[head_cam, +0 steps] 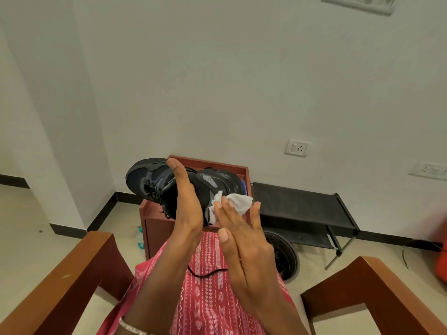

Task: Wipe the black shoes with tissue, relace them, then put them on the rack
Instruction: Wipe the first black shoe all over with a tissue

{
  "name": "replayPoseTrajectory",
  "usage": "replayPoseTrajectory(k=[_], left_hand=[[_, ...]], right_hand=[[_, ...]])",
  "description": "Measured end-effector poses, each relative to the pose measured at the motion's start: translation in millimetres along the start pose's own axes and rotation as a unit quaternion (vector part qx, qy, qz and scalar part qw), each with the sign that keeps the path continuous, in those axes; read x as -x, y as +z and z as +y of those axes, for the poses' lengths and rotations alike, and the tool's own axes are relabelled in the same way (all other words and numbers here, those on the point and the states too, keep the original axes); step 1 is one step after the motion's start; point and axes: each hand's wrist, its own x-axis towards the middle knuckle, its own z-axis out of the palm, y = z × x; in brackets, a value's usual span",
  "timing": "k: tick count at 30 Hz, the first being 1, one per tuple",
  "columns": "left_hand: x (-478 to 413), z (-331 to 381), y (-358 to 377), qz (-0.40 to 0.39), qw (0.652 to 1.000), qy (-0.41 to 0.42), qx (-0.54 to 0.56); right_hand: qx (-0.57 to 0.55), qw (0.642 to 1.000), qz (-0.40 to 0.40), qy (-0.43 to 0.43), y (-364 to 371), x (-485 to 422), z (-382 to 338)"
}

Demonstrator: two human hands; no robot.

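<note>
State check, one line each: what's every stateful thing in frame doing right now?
black shoe: raised, on its side
left hand: grips the black shoe
tissue: crumpled, pressed against the black shoe
right hand: fingers straight, pressing the tissue
lace: loose, lying on lap
rack: upright, no shoe visible on it
bottle: upright

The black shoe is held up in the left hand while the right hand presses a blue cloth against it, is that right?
Not quite. The head view shows the left hand holding up the black shoe, but the right hand presses a white tissue against it, not a blue cloth.
</note>
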Motion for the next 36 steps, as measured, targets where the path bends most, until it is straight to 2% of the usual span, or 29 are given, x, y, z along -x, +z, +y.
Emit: replayPoseTrajectory(k=[5,10,14,20,23,27,30,36], left_hand=[[-5.8,-0.4,-5.7,-0.049,0.998,0.006,0.028],[-5.5,-8.6,-6.0,-0.097,0.995,0.029,-0.002],[-10.2,-7.7,-9.6,-0.089,0.996,0.025,0.014],[-9.8,-2.9,-12.8,-0.051,0.997,-0.045,0.046],[-7.7,-0.9,-11.2,-0.052,0.996,-0.054,0.044],[-0.6,-2.7,-5.0,-0.077,0.996,-0.035,0.016],[-1.4,0.4,-7.1,-0.077,0.996,-0.041,0.034],[-2.4,1.5,-11.2,-0.048,0.993,-0.077,0.076]], right_hand=[[-0.006,1.0,-0.006,-0.014,3.9,-27.8,5.4],[0.035,0.999,-0.027,-0.01,8.6,-66.2,9.1],[0.059,0.997,-0.05,-0.02,11.7,-62.1,12.8],[0.078,0.996,-0.025,-0.033,11.2,-8.0,22.7],[0.098,0.994,-0.017,-0.048,9.1,-9.3,28.0],[0.093,0.995,0.017,-0.015,7.4,-38.9,30.3],[0.093,0.995,0.019,-0.023,6.5,-47.1,30.2],[0.084,0.995,0.039,-0.029,19.9,1.2,30.4]])
